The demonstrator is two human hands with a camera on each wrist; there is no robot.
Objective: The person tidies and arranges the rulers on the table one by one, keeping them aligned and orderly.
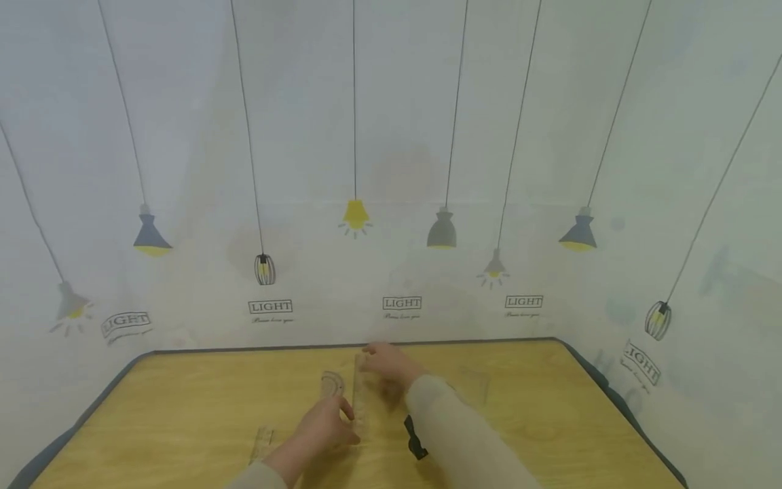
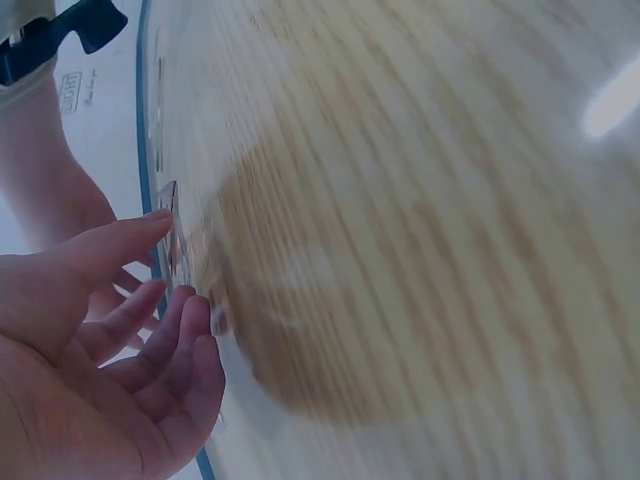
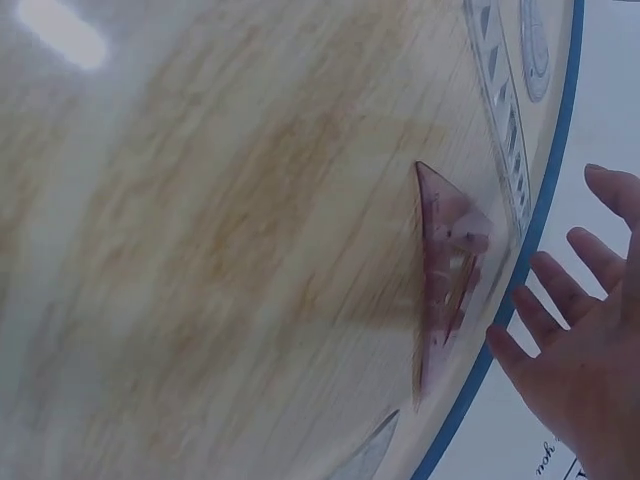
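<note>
My left hand (image 1: 326, 422) is beside the lower part of a long clear ruler (image 1: 358, 394), its thumb and loosely bent fingers apart. In the left wrist view a clear plastic edge (image 2: 172, 225) shows by the thumb tip; contact cannot be made out. Near the ruler's far end is my right hand (image 1: 391, 363). Its fingers spread apart in the right wrist view, holding nothing. There, a pinkish set square (image 3: 440, 275) lies near the hand, beside the ruler with triangular cutouts (image 3: 497, 100). A clear protractor (image 1: 332, 384) lies left of the ruler.
Another clear plastic piece (image 1: 263, 441) lies left of the left forearm. A faint clear set square (image 1: 479, 386) lies right of the right hand. The wood-grain table (image 1: 550, 421) has a dark far edge against a wall (image 1: 403, 265) printed with lamps.
</note>
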